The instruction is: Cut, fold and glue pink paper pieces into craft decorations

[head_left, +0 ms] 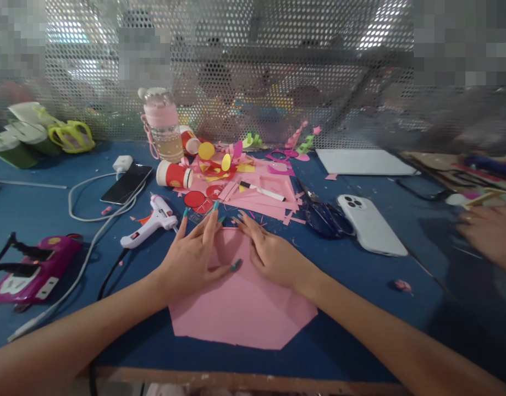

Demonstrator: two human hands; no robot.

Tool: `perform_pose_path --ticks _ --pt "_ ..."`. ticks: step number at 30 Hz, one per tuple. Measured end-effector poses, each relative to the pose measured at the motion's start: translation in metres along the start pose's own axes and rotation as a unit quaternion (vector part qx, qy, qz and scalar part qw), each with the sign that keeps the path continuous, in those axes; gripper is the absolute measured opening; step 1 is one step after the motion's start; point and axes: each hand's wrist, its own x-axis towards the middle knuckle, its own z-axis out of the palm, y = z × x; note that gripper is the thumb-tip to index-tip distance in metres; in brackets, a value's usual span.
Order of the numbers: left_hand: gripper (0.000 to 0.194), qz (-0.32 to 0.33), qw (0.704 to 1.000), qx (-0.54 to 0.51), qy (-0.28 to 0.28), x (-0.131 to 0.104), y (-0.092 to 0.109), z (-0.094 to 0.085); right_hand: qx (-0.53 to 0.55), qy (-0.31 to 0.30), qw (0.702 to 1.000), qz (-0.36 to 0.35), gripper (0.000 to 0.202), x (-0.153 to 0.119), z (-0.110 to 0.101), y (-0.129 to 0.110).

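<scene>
Along the near side of a blue counter, a pink sheet lay under 2 working hands

Just in from the front edge, the pink sheet rested with its cut corners toward the wearer. The left hand lay palm down over its upper left part, fingers spread open and thumb stretched across the paper. The right hand rested on its upper right part, fingers close together and slightly bent; whether they pinched the sheet could not be told.

A white glue gun lay just left of the left hand. Beyond the hands, a marker lay on pink scraps, near 2 red-and-white paper cups and a bottle. To the right were scissors with dark blue handles, touching or just beside a white phone. At the far right edge, another person's hand was partly in view.
</scene>
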Motion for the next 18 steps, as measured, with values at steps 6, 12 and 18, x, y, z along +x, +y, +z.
perform_pose_path --ticks 6,12,18 --pt "0.089 -0.026 0.999 0.033 0.035 0.000 -0.003 0.004 0.009 0.001 1.000 0.004 0.072 0.000 0.000 0.001" --pt "0.046 -0.004 0.974 0.122 0.192 0.005 -0.024 -0.003 0.007 0.019 1.000 0.010 0.072 0.002 -0.002 -0.001" --pt "0.017 0.055 0.954 0.099 0.279 0.005 -0.037 -0.015 0.081 0.058 0.993 0.058 0.080 0.002 -0.013 -0.003"
